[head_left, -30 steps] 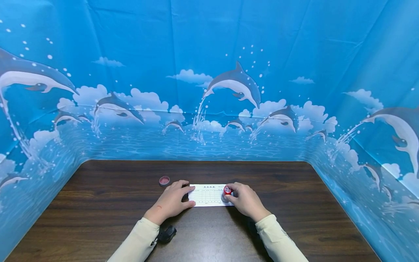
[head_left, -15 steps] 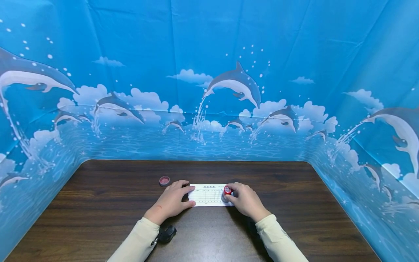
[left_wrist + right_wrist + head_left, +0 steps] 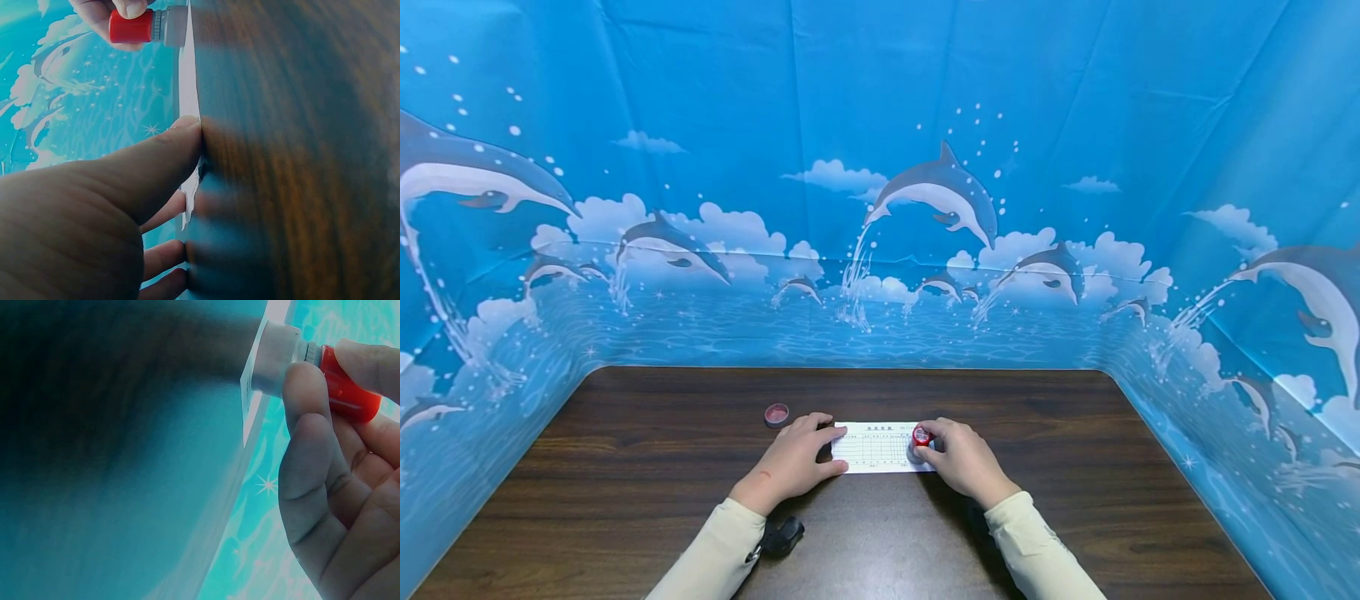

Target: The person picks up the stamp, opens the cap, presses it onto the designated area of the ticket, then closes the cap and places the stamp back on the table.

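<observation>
A white printed slip (image 3: 871, 450) with a ruled table lies flat on the dark wooden table. On its left end my left hand (image 3: 801, 458) rests, thumb at the near corner and forefinger at the far one, fingers spread. In the left wrist view the thumb (image 3: 169, 144) presses on the slip's edge. My right hand (image 3: 962, 458) grips a red-handled stamp (image 3: 921, 436) between thumb and fingers. The stamp stands upright on the slip's right end; its clear grey base (image 3: 275, 359) meets the paper in the right wrist view. The stamp's underside is hidden.
A small round ink pad (image 3: 777, 414) in an uncovered case lies beyond my left hand. The wooden table (image 3: 880, 533) is bounded at the back and sides by a blue dolphin-print cloth (image 3: 880, 100). A black device (image 3: 782, 537) sits at my left wrist.
</observation>
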Tool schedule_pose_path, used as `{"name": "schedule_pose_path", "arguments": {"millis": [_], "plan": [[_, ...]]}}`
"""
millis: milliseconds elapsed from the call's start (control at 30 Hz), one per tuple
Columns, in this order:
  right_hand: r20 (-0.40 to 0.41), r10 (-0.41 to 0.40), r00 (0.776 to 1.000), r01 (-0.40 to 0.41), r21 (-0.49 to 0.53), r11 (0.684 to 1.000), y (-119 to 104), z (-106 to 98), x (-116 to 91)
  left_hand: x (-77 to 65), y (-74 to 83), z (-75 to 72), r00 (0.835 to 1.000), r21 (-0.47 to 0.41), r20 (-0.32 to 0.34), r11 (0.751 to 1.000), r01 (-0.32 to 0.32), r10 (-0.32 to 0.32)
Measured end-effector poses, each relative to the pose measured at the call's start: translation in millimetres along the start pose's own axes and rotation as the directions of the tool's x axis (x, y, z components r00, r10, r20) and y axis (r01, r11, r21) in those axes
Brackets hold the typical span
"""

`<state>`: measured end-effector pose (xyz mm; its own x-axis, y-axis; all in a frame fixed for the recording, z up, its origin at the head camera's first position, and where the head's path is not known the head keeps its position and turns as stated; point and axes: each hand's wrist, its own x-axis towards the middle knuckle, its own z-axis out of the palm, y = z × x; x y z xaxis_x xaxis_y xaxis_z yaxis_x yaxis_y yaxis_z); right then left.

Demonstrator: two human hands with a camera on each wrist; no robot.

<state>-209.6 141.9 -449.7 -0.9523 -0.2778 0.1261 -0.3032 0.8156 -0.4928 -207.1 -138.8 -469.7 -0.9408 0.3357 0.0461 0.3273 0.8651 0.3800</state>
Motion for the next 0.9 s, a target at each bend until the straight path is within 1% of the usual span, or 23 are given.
{"name": "schedule_pose_path", "arguments": {"millis": [533,900], "plan": [[0.004,-0.007,1.000,0.007,0.025,1.000,0.7,-0.1,-0.1,-0.4,0.3,-1.0,1.000,-0.002,0.005,1.000,0.000,0.000],[0.013,0.006,1.000,-0.006,0.024,1.000,0.1,-0.2,-0.6,-0.3,-0.1,-0.5,1.000,-0.003,0.002,1.000,-0.005,0.005]]}}
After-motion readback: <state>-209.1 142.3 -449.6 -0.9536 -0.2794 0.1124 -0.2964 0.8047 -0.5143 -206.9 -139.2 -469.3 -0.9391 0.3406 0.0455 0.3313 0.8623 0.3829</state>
